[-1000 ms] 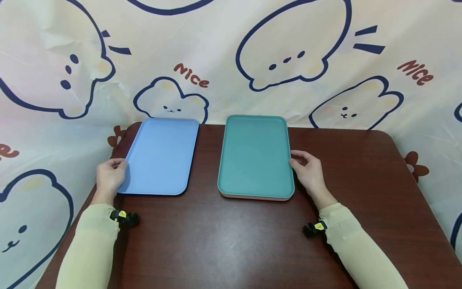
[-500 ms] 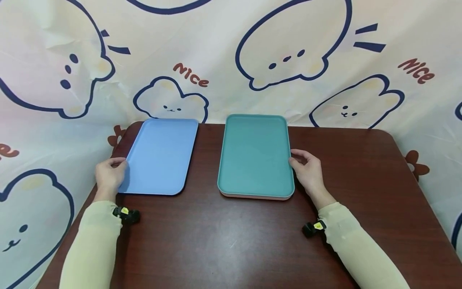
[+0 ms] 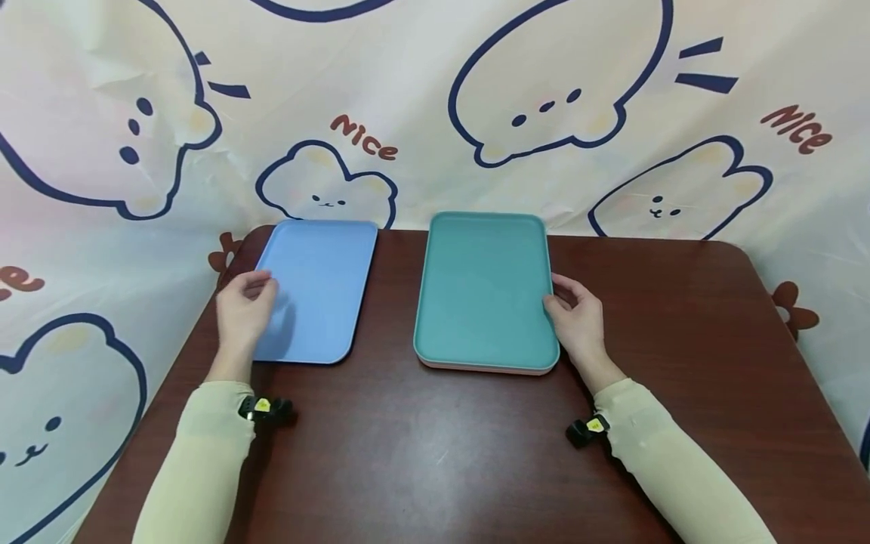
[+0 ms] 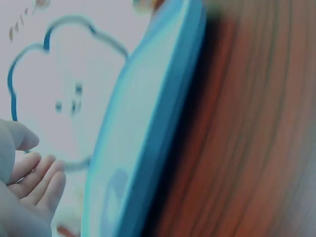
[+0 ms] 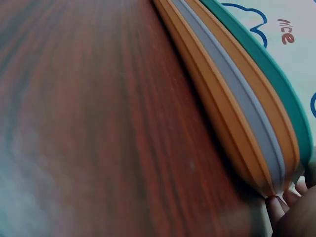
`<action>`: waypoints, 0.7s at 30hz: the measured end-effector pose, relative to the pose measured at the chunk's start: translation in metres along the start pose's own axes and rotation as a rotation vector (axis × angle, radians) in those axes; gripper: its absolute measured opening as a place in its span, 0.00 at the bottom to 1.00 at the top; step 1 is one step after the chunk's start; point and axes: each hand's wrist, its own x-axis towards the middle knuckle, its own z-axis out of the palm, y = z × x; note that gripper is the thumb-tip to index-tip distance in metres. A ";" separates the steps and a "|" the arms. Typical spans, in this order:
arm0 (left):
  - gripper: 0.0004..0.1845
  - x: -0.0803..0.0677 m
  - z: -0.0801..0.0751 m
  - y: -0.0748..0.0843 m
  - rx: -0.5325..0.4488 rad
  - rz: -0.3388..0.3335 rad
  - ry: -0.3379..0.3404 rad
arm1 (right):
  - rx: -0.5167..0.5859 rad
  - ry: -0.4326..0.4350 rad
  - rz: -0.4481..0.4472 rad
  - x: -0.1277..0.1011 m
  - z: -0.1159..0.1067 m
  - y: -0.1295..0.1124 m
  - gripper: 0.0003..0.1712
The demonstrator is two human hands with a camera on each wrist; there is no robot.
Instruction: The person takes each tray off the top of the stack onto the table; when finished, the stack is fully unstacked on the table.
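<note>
The right hand pinched the right rim of the teal tray topping a stack of orange and grey trays. The left hand, fingers relaxed, hovered over a blue tray. The backdrop read "Nice".

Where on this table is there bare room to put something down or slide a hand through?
The near half of the table, between the two sleeves, is bare wood. So is the right side beyond the right hand, and the strip between the blue tray and the green tray. The left edge is crowded: the left hand overlaps the blue tray's corner.
</note>
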 end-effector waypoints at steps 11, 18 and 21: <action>0.21 -0.048 0.085 0.066 -0.366 0.185 -0.455 | -0.027 -0.029 0.009 0.000 -0.003 -0.001 0.25; 0.27 -0.068 0.127 0.088 -0.366 0.122 -0.575 | -0.040 -0.009 0.023 0.003 -0.002 0.001 0.24; 0.29 -0.073 0.137 0.092 -0.340 0.103 -0.607 | -0.039 0.000 0.030 0.003 -0.002 0.002 0.24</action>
